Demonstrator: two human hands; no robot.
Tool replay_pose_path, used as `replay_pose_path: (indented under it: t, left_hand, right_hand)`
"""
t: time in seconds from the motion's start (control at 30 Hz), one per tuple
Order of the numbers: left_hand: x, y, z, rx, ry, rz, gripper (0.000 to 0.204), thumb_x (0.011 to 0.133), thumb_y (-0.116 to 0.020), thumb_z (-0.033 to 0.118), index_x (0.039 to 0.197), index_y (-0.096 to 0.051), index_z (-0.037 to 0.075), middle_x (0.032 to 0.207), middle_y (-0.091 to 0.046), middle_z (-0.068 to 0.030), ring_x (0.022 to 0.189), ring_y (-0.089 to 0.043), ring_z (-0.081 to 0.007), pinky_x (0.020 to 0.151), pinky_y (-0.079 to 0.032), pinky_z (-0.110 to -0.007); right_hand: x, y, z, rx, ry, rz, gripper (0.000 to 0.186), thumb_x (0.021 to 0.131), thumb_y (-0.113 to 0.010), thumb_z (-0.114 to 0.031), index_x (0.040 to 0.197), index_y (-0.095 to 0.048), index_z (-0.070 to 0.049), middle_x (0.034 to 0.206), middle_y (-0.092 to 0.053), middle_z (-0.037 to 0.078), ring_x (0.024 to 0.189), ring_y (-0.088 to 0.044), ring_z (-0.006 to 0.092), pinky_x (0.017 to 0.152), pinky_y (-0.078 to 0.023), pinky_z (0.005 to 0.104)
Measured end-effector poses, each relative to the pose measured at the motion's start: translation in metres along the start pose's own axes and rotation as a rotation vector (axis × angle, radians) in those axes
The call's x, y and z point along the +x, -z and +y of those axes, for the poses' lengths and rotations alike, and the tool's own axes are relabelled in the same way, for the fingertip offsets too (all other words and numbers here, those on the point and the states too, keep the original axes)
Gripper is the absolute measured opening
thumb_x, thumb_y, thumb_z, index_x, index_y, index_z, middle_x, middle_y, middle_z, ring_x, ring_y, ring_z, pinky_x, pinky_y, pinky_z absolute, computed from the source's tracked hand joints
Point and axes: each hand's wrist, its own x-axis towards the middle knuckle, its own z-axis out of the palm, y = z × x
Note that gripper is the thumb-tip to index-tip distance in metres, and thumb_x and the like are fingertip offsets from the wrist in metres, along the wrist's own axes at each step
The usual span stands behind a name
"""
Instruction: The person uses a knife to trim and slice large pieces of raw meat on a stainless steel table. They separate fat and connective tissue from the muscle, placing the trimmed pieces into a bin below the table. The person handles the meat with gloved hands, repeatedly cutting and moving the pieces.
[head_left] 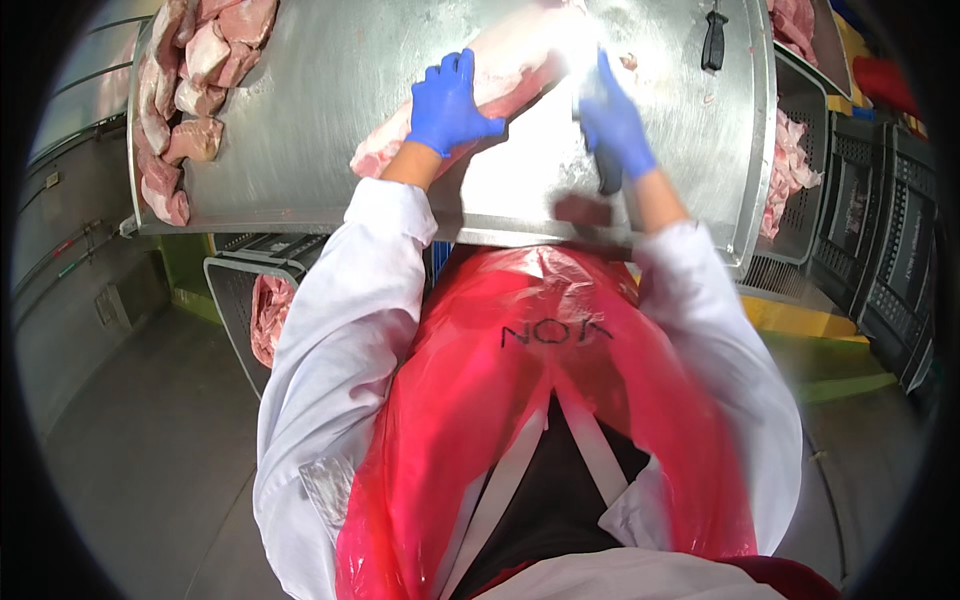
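A long slab of pale pink raw meat (510, 70) lies slantwise on the metal table, its far end lost in bright glare. My left hand (445, 105), in a blue glove, presses flat on the near part of the slab with its fingers apart. To the right of the meat, my right hand (615, 125), gloved in blue too, is closed around a knife whose black handle (608, 172) juts out below the palm. Motion and glare smear this hand, and the blade cannot be made out clearly. A small meat scrap (628, 62) lies beyond it.
Several meat pieces (205, 55) are heaped along the left edge of the metal table (300, 120). Another black-handled tool (713, 42) lies at the far right. Crates with meat trimmings stand right (822, 140) and below left (225, 300). Dark crates (865, 230) are at the far right.
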Motion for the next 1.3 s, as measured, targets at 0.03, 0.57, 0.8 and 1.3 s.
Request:
replay_pose_path:
  t: [0.03, 0.57, 0.8, 1.3]
  left_hand:
    - [-0.002, -0.002, -0.001, -0.015, 0.009, -0.032, 0.108, 0.057, -0.083, 0.051, 0.144, -0.038, 0.005, 0.137, -0.050, -0.0186, 0.114, -0.056, -0.0399, 0.092, -0.050, -0.053]
    - [0.002, -0.002, 0.005, 0.003, 0.013, -0.040, 0.116, 0.058, -0.083, 0.057, 0.149, -0.035, 0.003, 0.141, -0.049, -0.0218, 0.118, -0.055, -0.0428, 0.100, -0.046, -0.053]
    - [0.073, 0.008, 0.089, -0.055, -0.070, 0.171, 0.062, 0.073, -0.074, 0.057, 0.106, -0.063, 0.005, 0.104, -0.064, -0.0209, 0.100, -0.061, -0.0392, 0.084, -0.050, -0.047]
    - [0.129, -0.017, 0.038, -0.546, 0.217, 0.107, 0.038, 0.081, -0.067, 0.034, 0.089, -0.072, -0.003, 0.092, -0.070, -0.0262, 0.089, -0.069, -0.0410, 0.077, -0.055, -0.043]
  right_hand:
    - [0.013, 0.005, -0.016, 0.020, -0.028, -0.012, 0.082, 0.092, -0.059, -0.013, 0.162, -0.016, -0.025, 0.074, -0.063, 0.008, 0.057, -0.058, 0.0128, 0.053, -0.053, 0.0297]
    - [-0.112, 0.025, 0.031, -0.376, 0.262, -0.062, 0.074, 0.096, -0.060, -0.019, 0.160, -0.024, -0.029, 0.082, -0.069, 0.010, 0.067, -0.063, 0.0183, 0.073, -0.056, 0.0343]
    - [-0.139, 0.097, 0.011, -0.068, -0.017, 0.065, 0.075, 0.096, -0.061, -0.019, 0.161, -0.024, -0.025, 0.084, -0.066, 0.005, 0.066, -0.059, 0.0112, 0.066, -0.053, 0.0292]
    - [0.035, 0.023, -0.041, -0.269, 0.195, -0.213, 0.073, 0.098, -0.055, -0.027, 0.160, -0.019, -0.037, 0.082, -0.066, 0.013, 0.065, -0.062, 0.0186, 0.065, -0.055, 0.0346]
